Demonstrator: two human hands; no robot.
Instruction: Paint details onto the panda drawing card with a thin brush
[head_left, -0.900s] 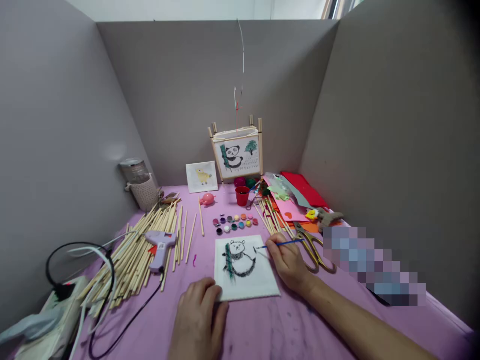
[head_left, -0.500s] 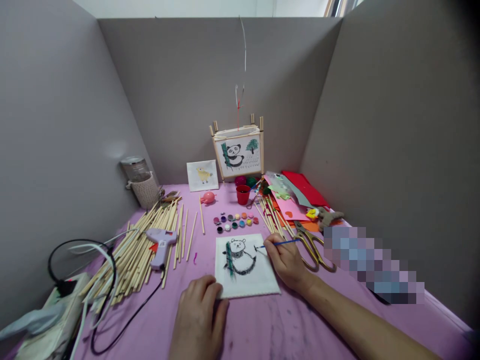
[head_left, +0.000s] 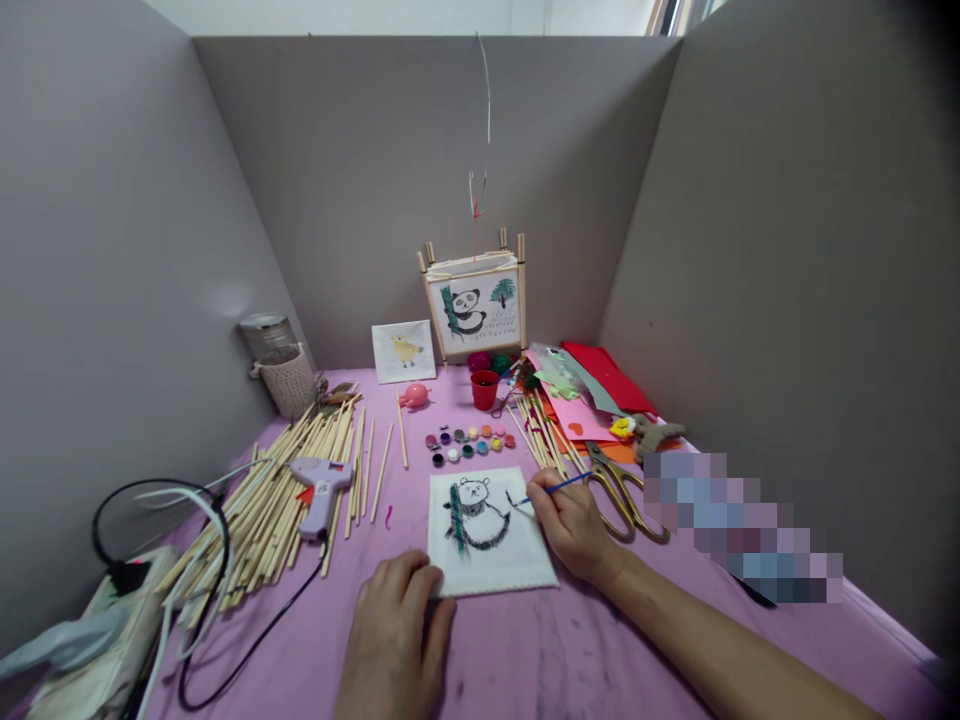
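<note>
Left hand (head_left: 397,625) lies flat, fingers together, pinning the panda card's (head_left: 489,532) near corner so it won't slide; right hand (head_left: 571,522) fingers pinch the paintbrush (head_left: 551,488), tip at the panda.

- Left hand (head_left: 397,640): bare, no glove, ring or watch in view; seen from the back, fingers and knuckles showing, cut off at the wrist by the lower frame edge.
- Right hand (head_left: 571,525): bare, no ring or band visible.
- Right forearm (head_left: 720,650): uncovered along its whole visible length; no sleeve, cuff or bracelet.
</note>
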